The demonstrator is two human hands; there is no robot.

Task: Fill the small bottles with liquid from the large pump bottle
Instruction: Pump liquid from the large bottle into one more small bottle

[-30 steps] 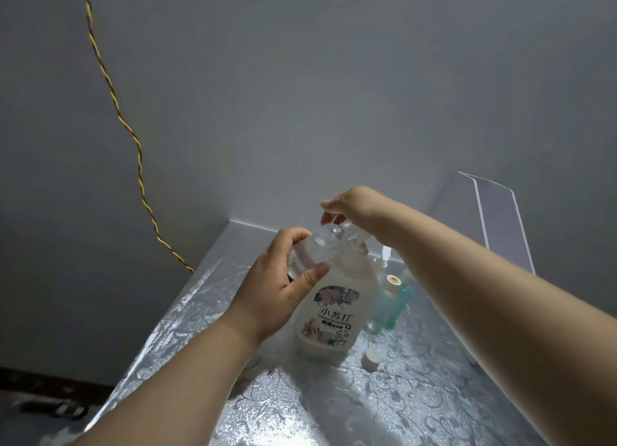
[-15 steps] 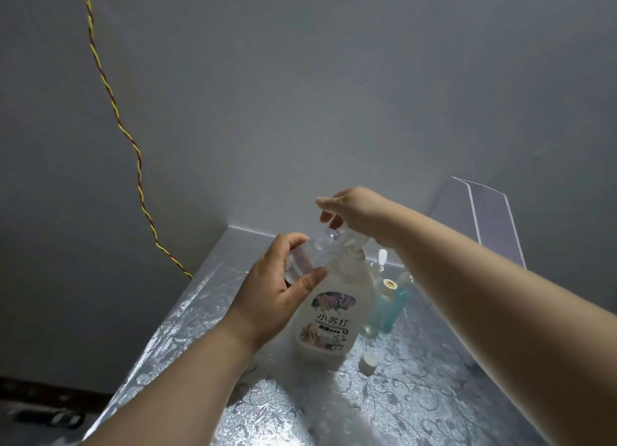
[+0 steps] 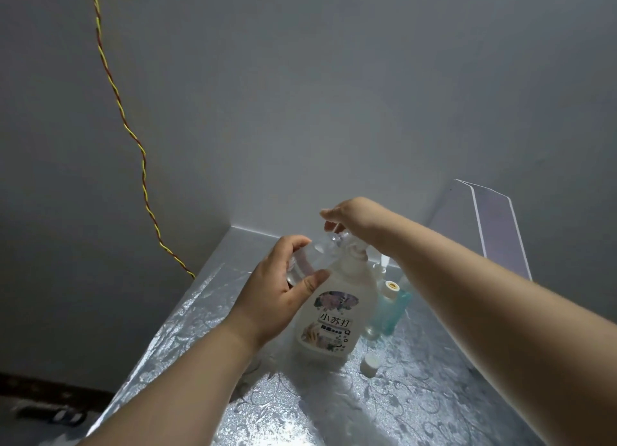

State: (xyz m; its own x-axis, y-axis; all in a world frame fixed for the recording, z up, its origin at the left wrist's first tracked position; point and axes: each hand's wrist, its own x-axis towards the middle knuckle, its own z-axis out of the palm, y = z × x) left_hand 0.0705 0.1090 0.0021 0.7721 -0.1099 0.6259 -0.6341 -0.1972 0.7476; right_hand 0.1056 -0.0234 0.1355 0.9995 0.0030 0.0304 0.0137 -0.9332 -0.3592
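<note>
A large white pump bottle [image 3: 337,315] with a flowered label stands on the silver patterned table [image 3: 417,405]. My right hand [image 3: 350,217] rests on its pump head, fingers bent down over it. My left hand [image 3: 280,288] grips a small clear bottle [image 3: 309,262], held tilted with its mouth at the pump's spout. Behind the big bottle stand a turquoise small bottle [image 3: 395,310] and another small bottle with a cream-coloured top [image 3: 390,287]. A loose white cap [image 3: 370,365] lies on the table.
A grey wall rises right behind the table. A yellow-red twisted cord [image 3: 133,138] hangs down the wall to the table's left edge. A clear acrylic stand [image 3: 494,225] leans at the back right. Dark floor lies below left.
The view has shifted slightly. Both hands keep their hold, the left on the small bottle and the right on the pump head.
</note>
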